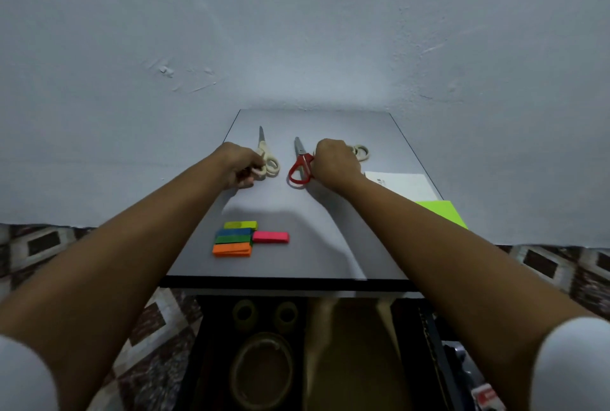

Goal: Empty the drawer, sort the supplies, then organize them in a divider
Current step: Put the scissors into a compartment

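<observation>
Lying side by side at the far end of the table (317,255), the cream scissors (269,164) and the red scissors (298,171) point their blades away from the person, with handles nearest the body and long axes roughly parallel. The left hand (242,164) sits just left of the cream pair, its curled fingers pinching a handle ring. The right hand (333,163) is against the red handle's right side. Its fingers are hidden under the knuckles, so I cannot tell what it grips, if anything. It also covers most of another cream pair (361,151), leaving only the rings showing. The open drawer (350,361) below is dim, and the tape rolls (260,374) in it are hard to make out.
</observation>
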Motion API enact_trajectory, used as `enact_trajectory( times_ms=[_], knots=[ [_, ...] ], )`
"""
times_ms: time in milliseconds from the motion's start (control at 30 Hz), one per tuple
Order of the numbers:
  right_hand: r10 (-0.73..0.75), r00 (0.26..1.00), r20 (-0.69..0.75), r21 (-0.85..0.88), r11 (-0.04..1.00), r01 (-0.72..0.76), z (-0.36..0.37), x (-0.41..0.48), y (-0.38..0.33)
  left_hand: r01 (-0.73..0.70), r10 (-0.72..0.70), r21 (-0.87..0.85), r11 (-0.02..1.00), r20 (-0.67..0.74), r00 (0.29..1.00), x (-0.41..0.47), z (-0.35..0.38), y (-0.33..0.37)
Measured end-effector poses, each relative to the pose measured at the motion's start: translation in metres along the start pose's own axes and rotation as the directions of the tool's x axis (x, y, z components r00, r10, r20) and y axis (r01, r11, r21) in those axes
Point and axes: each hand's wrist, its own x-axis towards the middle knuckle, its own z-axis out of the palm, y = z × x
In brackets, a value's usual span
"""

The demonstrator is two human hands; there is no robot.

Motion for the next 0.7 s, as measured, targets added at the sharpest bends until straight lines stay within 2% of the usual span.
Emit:
enact_trajectory(
  times_ms=[133,267,433,567,700],
  knots=[
    [0.124,0.991,-0.052,0.231,0.967,-0.109,-0.017,-0.009,-0.007,-0.027,0.031,-0.154,0.988,0.024,0.999,-0.021,-0.008,0.005],
    [0.241,0.971,-0.002,0.515,0.832,-0.205,-0.041,-0.036,-0.009,-0.042,0.074,-0.283,0.958,0.105,0.992,-0.052,-0.015,0.012],
    [0.260,0.965,-0.035,0.652,0.738,-0.175,-0.052,-0.101,-0.001,-0.039,0.109,-0.315,0.948,0.207,0.972,-0.110,-0.016,0.007],
    [0.287,0.958,0.006,0.767,0.613,-0.189,-0.061,-0.161,0.003,-0.017,0.111,-0.328,0.944,0.270,0.956,-0.157,-0.014,-0.011],
    [0.308,0.951,-0.012,0.778,0.600,-0.184,-0.069,-0.219,0.009,0.001,0.101,-0.329,0.944,0.293,0.951,-0.195,-0.011,-0.032]
  ],
)
